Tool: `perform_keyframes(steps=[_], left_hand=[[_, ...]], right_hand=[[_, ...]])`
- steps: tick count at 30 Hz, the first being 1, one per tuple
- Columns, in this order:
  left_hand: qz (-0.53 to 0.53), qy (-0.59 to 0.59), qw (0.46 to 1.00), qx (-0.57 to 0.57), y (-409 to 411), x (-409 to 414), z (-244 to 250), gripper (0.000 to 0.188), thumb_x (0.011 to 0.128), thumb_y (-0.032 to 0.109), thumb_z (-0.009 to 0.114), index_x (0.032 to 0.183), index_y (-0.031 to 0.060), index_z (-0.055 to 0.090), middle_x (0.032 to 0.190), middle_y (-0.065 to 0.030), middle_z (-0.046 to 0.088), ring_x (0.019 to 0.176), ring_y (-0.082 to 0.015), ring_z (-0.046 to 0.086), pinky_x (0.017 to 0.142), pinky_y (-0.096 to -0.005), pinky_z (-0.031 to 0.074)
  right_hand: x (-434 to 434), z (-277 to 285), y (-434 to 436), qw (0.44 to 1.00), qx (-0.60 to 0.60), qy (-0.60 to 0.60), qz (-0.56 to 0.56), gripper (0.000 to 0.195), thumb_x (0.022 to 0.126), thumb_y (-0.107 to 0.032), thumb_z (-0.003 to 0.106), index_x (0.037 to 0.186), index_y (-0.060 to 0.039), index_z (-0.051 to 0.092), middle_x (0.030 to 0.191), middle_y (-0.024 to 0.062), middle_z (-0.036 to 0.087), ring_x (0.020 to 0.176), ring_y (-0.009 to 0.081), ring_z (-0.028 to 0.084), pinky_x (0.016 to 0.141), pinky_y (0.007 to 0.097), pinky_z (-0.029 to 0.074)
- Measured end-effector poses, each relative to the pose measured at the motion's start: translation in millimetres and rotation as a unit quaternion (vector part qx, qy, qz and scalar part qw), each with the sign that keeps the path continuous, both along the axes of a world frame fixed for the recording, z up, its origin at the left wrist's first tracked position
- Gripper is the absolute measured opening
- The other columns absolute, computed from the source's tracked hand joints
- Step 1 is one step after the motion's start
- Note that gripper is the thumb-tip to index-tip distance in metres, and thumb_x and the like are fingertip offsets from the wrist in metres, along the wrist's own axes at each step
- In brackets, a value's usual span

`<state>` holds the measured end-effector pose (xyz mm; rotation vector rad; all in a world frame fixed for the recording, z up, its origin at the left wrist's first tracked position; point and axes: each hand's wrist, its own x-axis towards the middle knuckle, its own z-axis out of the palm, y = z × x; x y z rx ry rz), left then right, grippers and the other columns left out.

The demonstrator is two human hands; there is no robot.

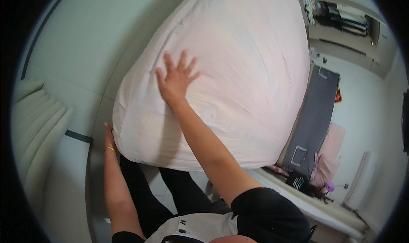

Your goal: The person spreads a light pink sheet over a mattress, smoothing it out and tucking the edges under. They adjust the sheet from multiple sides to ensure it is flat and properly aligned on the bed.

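A large mattress in a pale pink fabric cover (223,83) stands tilted in front of me and fills the middle of the head view. My right hand (175,80) lies flat on its broad face, fingers spread, holding nothing. At the mattress's lower left edge is my left hand (110,136), with a gold-coloured bangle on its wrist. That hand touches the side of the cover; part of it is turned away, so whether it grips the fabric is unclear. Creases run across the cover, and its lower rim is just above my legs in black trousers.
A padded cream headboard (41,124) is at the left, beside a pale panel with dark trim. On the right lie a grey mattress or pad (313,115), pink fabric (327,153) and a black bag-like item (298,181). A wardrobe shelf (348,38) with folded clothes is farther off.
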<state>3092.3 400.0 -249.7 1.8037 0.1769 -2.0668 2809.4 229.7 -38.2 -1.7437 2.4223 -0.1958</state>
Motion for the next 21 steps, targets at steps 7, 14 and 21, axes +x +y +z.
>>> perform_keyframes(steps=[7,14,21], left_hand=[[-0.335,0.012,0.926,-0.173,-130,-34,31,0.07,0.09,0.054,0.05,0.132,-0.0029,0.045,0.128,-0.0157,0.054,0.114,-0.0269,0.052,0.098,-0.0337,0.038],[-0.327,-0.393,0.813,-0.277,-117,-48,39,0.045,0.09,0.041,0.056,0.081,-0.0027,0.061,0.078,-0.021,0.062,0.069,-0.0293,0.056,0.069,-0.0393,0.044],[-0.371,-0.427,0.778,-0.274,-114,-58,-9,0.058,0.086,0.054,0.057,0.074,-0.0032,0.059,0.073,-0.0213,0.062,0.065,-0.0331,0.055,0.065,-0.042,0.044]], right_hand=[[0,14,-5,0.999,-0.017,-0.037,0.029,0.053,0.084,-0.046,0.057,0.133,-0.0292,0.048,0.155,0.0097,0.008,0.139,0.0469,-0.006,0.098,0.075,-0.006],[-8,21,12,0.993,-0.019,-0.066,0.101,0.049,0.084,-0.053,0.051,0.127,-0.03,0.056,0.152,0.0054,0.022,0.139,0.0455,-0.001,0.093,0.0794,-0.005],[21,-10,38,0.962,-0.041,-0.11,0.245,0.043,0.08,-0.056,0.053,0.112,-0.0305,0.066,0.145,-0.0036,0.036,0.141,0.037,0.006,0.092,0.0806,-0.008]])
